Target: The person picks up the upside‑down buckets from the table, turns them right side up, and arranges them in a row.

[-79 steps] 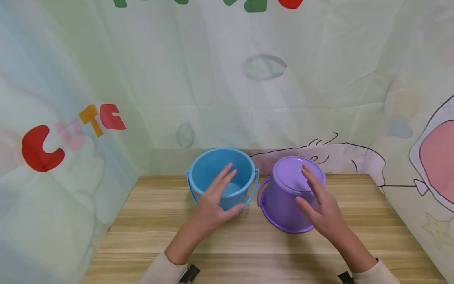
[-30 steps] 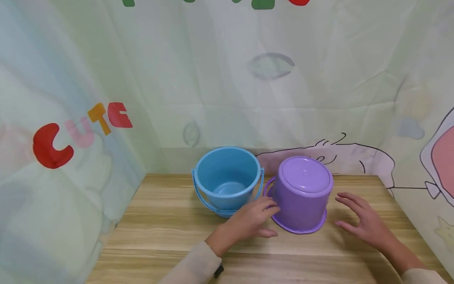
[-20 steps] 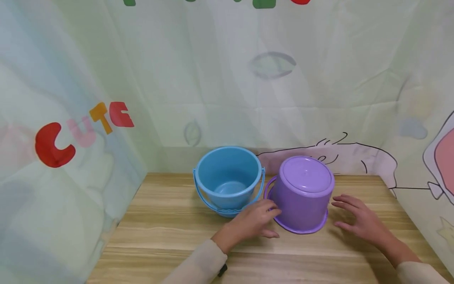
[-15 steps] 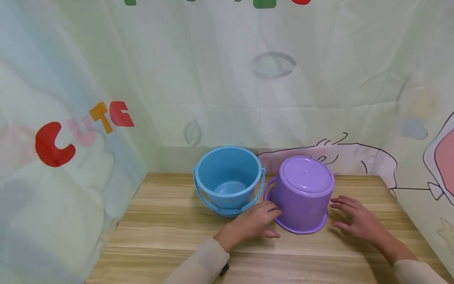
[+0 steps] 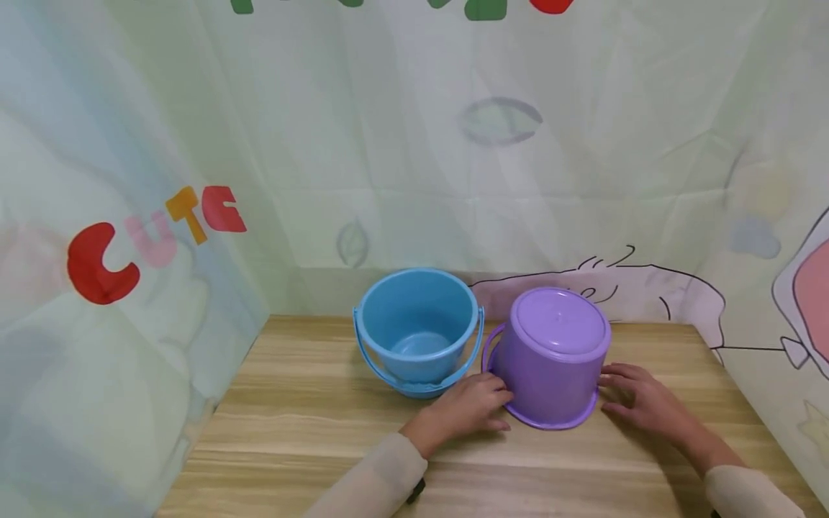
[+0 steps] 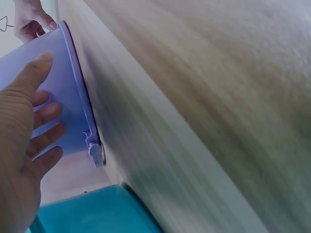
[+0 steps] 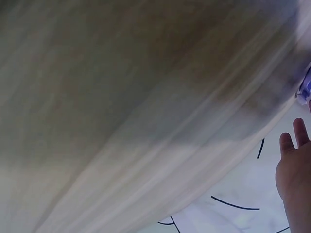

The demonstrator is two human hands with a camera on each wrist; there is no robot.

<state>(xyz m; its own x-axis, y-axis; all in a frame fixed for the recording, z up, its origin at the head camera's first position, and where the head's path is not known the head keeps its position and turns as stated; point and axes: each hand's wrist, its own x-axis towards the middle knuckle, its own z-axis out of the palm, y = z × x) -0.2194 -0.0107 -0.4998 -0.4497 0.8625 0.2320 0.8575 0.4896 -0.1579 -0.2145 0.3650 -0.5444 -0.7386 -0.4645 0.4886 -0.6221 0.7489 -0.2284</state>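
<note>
A purple bucket (image 5: 550, 385) stands upside down on the wooden table, its base up and its handle on the left. My left hand (image 5: 468, 406) is at its lower left side, fingertips near or against the wall. In the left wrist view that hand (image 6: 22, 131) has its fingers spread beside the bucket wall (image 6: 73, 114). On the opposite side my right hand (image 5: 644, 403) has loosely bent fingers at the lower rim; contact is hard to tell. The right wrist view cuts this hand (image 7: 297, 174) off at the edge. Left of it, a light blue bucket (image 5: 414, 370) stands upright, its handle lowered to the front.
The wooden table (image 5: 291, 439) reaches back to a printed cloth (image 5: 401, 158), which also hangs along both sides. Both buckets stand close together near the back edge, with the blue one just behind my left hand.
Both hands have come down from above the buckets to either side of the purple one. Over the last half second the right hand has moved inward to its rim. The buckets have stayed in place.
</note>
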